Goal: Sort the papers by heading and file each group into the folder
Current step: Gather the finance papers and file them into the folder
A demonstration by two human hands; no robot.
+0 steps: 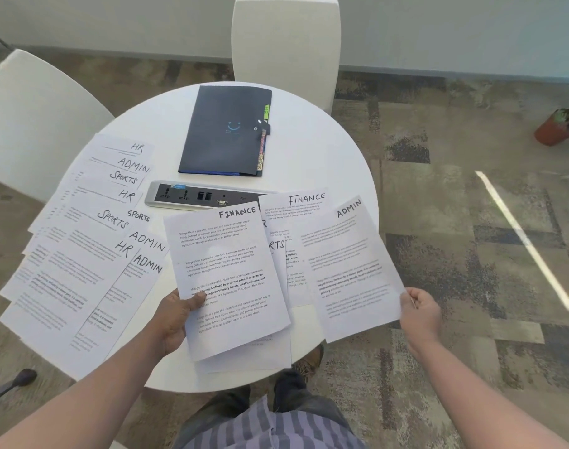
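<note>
Left hand grip clamps white FINANCE sheet; right hand pinches white ADMIN sheet at 3 o'clock. Advice: match headings before stacking. Dark closed folder at 12 o'clock on white round desk.

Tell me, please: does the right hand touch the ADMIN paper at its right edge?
Touching. In the head view, the right hand pinches the lower right edge of the ADMIN paper between thumb and fingers, with no gap visible.
</note>
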